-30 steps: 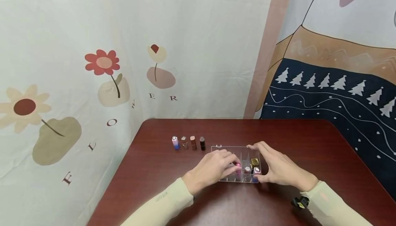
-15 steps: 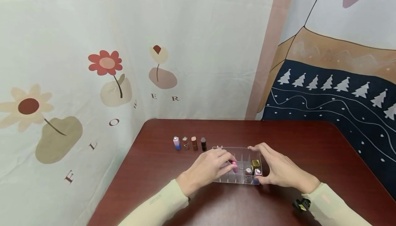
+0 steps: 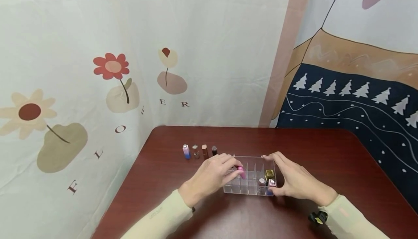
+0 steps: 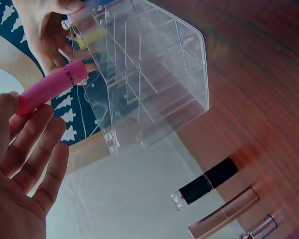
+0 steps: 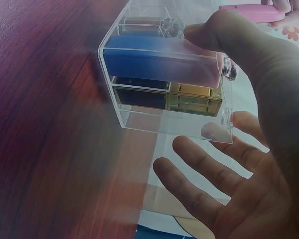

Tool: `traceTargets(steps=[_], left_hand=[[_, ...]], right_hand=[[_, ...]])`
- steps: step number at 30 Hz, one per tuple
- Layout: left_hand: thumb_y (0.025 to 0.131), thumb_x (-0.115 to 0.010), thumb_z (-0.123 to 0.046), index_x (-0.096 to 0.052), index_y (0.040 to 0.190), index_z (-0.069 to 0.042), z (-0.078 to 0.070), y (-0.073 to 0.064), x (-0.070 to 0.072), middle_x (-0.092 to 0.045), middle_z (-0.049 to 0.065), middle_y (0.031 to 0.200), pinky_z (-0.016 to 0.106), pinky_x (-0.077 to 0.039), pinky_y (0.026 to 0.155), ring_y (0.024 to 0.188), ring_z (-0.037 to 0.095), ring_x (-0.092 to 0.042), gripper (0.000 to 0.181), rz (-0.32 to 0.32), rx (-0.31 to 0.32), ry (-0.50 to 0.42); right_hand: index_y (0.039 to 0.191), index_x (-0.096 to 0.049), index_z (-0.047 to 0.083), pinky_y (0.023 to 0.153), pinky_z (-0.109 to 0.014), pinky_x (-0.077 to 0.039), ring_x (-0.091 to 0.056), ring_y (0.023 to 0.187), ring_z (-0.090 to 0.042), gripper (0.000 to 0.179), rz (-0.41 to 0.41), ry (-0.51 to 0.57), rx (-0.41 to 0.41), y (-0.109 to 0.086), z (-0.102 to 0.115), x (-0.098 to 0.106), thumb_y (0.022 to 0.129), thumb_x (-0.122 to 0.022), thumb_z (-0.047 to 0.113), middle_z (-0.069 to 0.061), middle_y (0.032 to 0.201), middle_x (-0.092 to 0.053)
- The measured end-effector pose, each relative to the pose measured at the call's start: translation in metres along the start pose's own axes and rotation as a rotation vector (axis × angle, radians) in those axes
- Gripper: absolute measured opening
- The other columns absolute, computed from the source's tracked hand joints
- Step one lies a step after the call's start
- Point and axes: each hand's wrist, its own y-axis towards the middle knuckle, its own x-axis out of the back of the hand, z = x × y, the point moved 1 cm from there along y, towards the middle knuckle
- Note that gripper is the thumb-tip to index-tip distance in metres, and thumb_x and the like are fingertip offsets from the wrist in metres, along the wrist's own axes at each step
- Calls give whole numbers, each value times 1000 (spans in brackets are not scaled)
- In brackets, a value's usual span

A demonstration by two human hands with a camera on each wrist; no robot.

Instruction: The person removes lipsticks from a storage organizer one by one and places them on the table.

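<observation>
My left hand (image 3: 209, 171) pinches a bright pink lipstick (image 4: 52, 88) between thumb and fingers, held above the left part of a clear acrylic lipstick organizer (image 3: 243, 187). Around the organizer's right end, my right hand (image 3: 295, 177) has its thumb at the front and its fingers toward the back. Inside the organizer at that end stand a blue-and-pink lipstick (image 5: 159, 59), a gold-and-dark lipstick (image 5: 192, 99) and a lipstick with a clear round top (image 3: 261, 181). Several compartments to their left hold nothing.
Left of the organizer, a row stands on the dark red table (image 3: 313, 146): a pink-and-blue lipstick (image 3: 186, 152), a clear-capped lipstick (image 3: 196, 152), a copper-brown lipstick (image 3: 204, 152) and a black lipstick (image 4: 209, 180). A printed curtain (image 3: 215, 50) hangs behind the table.
My left hand has moved left over the organizer, taking the pink lipstick away from the compartments beside the clear-topped one. My right hand stays at the right end.
</observation>
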Motion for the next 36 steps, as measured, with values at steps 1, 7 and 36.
traceTargets(steps=[1, 7, 36], left_hand=[[102, -94, -24, -82, 114, -19, 1, 0, 1, -81, -8, 105, 21, -65, 86, 92, 8, -78, 17, 0, 2, 3], [101, -94, -22, -81, 112, -19, 6, -2, 8, -81, -9, 102, 21, -66, 87, 92, 8, -78, 18, -31, 14, 14], [97, -97, -21, -82, 111, -14, 38, -25, 35, -80, -5, 98, 25, -59, 75, 85, 11, -72, 21, -113, 90, 44]], right_hand=[[160, -57, 22, 82, -33, -66, -77, 121, -19, 98, -4, -2, 2, 0, 0, 0, 78, -109, 36, 1, 151, -67], [160, -57, 23, 78, -30, -64, -78, 120, -19, 98, -18, -6, 10, 0, -2, 1, 78, -108, 36, 2, 151, -67], [161, -57, 21, 72, -25, -57, -74, 111, -13, 98, 3, 21, -7, 0, 0, 0, 78, -108, 31, 0, 153, -66]])
